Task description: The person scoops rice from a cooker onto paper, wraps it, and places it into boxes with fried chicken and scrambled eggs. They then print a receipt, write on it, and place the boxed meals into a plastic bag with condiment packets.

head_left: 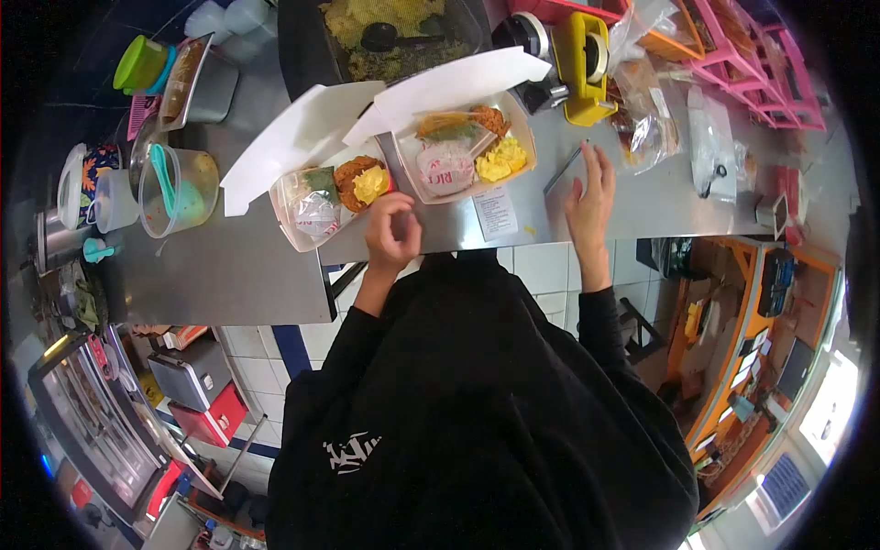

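Note:
My left hand (394,234) is loosely curled beside the near right corner of the left paper food box (298,229), with nothing showing in its fingers. That box, lid raised, has a wrapped bundle (316,213) and fried chicken (353,174) topped with yellow egg. To its right, a second open box (417,190) holds a wrapped rice pack (445,168), scrambled egg (501,160) and a fried piece. My right hand (591,197) lies over the counter, fingers stretched out, beside a thin dark flat object (564,174). Between the hands is a printed receipt (496,215).
A mesh-covered tray of yellow food (394,41) stands behind the boxes. A yellow tape dispenser (587,73), plastic bags (646,119) and a pink basket (756,64) sit at the right. Clear tubs (203,197) stand on the left of the steel counter (220,275).

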